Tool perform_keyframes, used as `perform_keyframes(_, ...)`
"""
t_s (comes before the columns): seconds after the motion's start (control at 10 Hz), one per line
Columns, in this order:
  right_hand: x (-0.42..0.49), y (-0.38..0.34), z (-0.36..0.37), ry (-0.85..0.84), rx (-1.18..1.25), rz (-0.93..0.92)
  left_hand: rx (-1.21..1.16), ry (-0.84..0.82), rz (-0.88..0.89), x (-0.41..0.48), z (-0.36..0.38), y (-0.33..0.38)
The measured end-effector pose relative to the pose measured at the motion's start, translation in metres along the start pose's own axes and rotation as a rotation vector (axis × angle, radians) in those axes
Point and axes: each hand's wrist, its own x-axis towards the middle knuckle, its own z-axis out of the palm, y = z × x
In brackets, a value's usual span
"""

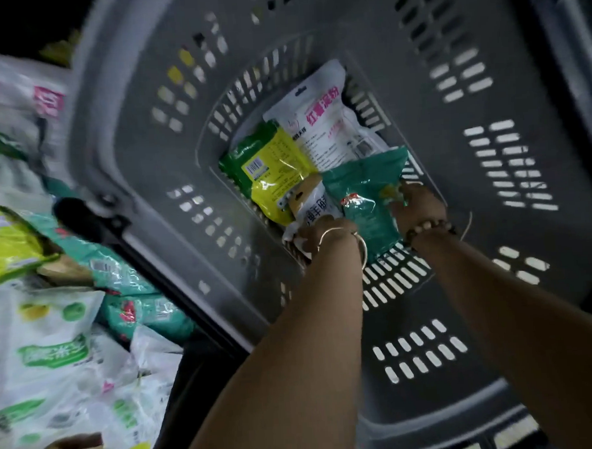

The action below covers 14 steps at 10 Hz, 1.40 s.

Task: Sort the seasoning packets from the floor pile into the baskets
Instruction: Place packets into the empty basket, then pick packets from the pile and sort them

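Both my arms reach deep into a grey slotted basket (pixel 485 77). On its floor lie a white packet with pink lettering (pixel 320 120), a green and yellow packet (pixel 271 167), a white and tan packet (pixel 312 203) and a teal packet (pixel 365 193). My left hand (pixel 322 235), with bangles on the wrist, grips the near end of the white and tan packet. My right hand (pixel 417 206), with a bead bracelet, holds the right edge of the teal packet. The fingertips of both hands are partly hidden by the packets.
The floor pile (pixel 53 340) of white, green, teal and yellow packets lies left of the basket, partly blurred. A black basket handle (pixel 92 218) runs along the left rim. More grey basket rim shows at the bottom right (pixel 470 431).
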Motion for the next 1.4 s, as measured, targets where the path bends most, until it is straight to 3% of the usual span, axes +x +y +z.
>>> perform_keyframes(0.1, -0.021, -0.014, -0.017, 0.043, 0.049, -0.012, 0.042, 0.041, 0.136, -0.027, -0.011, 0.01)
perform_keyframes(0.2, -0.05, -0.039, -0.041, 0.09, 0.129, -0.02, -0.056, 0.118, 0.409, -0.067, -0.038, 0.023)
perform_keyframes(0.3, -0.074, -0.064, -0.057, 0.111, 0.145, -0.09, -0.11, 0.064, 0.507, -0.114, -0.067, 0.022)
perform_keyframes(0.4, -0.118, -0.107, -0.087, 0.168, 0.239, -0.182, -0.177, -0.024, 0.609, -0.171, -0.111, 0.011)
perform_keyframes(0.5, -0.152, -0.141, -0.106, 0.217, 0.324, -0.285, -0.178, 0.011, 0.718, -0.194, -0.146, 0.005)
perform_keyframes(0.6, -0.21, -0.197, -0.12, 0.322, 0.561, -0.511, -0.347, 0.142, 0.868, -0.192, -0.204, -0.002)
perform_keyframes(0.7, -0.254, -0.232, -0.107, 0.269, 0.682, -0.668, -0.459, 0.268, 0.859, -0.174, -0.246, -0.013)
perform_keyframes(0.8, -0.297, -0.275, -0.054, -0.031, 0.835, -0.735, -0.453, 0.425, 0.781, -0.129, -0.296, -0.035)
perform_keyframes(0.9, -0.299, -0.296, -0.003, -0.18, 0.843, -0.683, -0.404, 0.52, 0.693, -0.088, -0.321, -0.052)
perform_keyframes(1.0, -0.256, -0.305, 0.071, -0.202, 0.682, -0.555, -0.284, 0.614, 0.615, -0.023, -0.343, -0.07)
perform_keyframes(1.2, -0.146, -0.272, 0.169, -0.1, 0.41, -0.235, -0.119, 0.568, 0.65, 0.072, -0.339, -0.069)
perform_keyframes(1.4, -0.063, -0.263, 0.227, -0.114, 0.327, -0.103, 0.159, 0.523, 0.632, 0.151, -0.316, -0.047)
